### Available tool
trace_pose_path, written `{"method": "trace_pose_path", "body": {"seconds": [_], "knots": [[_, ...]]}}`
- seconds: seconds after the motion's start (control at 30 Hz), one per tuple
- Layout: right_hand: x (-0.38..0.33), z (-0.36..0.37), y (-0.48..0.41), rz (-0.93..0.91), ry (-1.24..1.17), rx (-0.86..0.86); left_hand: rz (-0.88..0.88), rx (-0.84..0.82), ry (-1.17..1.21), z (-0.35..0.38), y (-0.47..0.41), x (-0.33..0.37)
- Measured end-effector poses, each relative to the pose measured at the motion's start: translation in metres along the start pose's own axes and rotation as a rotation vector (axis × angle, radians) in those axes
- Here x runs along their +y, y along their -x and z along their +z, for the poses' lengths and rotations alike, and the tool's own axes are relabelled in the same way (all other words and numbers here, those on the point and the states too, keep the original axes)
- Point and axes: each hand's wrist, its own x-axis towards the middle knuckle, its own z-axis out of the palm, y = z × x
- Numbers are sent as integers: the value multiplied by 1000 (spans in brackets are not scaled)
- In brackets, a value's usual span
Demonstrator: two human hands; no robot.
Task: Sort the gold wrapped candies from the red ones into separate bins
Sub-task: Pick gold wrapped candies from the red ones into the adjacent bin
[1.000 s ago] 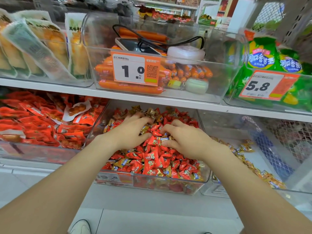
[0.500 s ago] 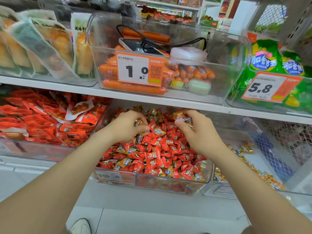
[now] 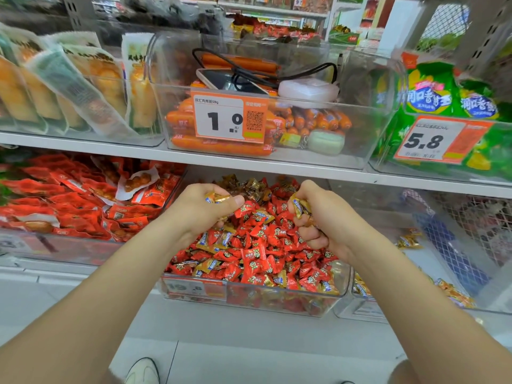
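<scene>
A clear middle bin [image 3: 249,296] on the lower shelf holds a heap of red candies [image 3: 257,253] with gold candies [image 3: 210,264] mixed in. My left hand [image 3: 202,209] hovers over the heap's left side, fingers closed on gold candies [image 3: 217,197]. Over the right side, my right hand [image 3: 321,217] is clenched on several gold candies [image 3: 299,207]. The clear bin to the right [image 3: 365,310] holds only gold candies [image 3: 454,295], scattered along its floor.
The bin at lower left [image 3: 55,245] is full of red snack packets. The shelf edge [image 3: 249,164] runs just above my hands; above it a bin of orange sausages carries a price tag [image 3: 230,117], a phone and a cable. Green bags [image 3: 443,101] at right.
Both hands have lifted off the heap and closed into fists around gold candies. The left hand, spread flat on the pile earlier, now pinches gold wrappers.
</scene>
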Motion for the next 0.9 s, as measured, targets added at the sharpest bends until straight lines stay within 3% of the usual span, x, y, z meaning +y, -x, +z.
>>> {"method": "trace_pose_path", "body": {"seconds": [0.13, 0.3, 0.47, 0.63, 0.77, 0.9], "knots": [[1, 6, 3, -64, 72, 32, -14, -15, 7, 3, 2, 1], [8, 11, 0, -364, 297, 80, 44, -7, -6, 2, 5, 1], [17, 24, -11, -528, 692, 213, 203, 9, -488, -19, 10, -4], [17, 31, -26, -631, 1069, 369, 199, -126, -682, -22, 30, -5], [21, 27, -40, -561, 1263, 249, 192, -223, -797, -16, 30, -8], [21, 26, -47, -474, 1377, 51, 205, -201, -796, -17, 30, -11]]}}
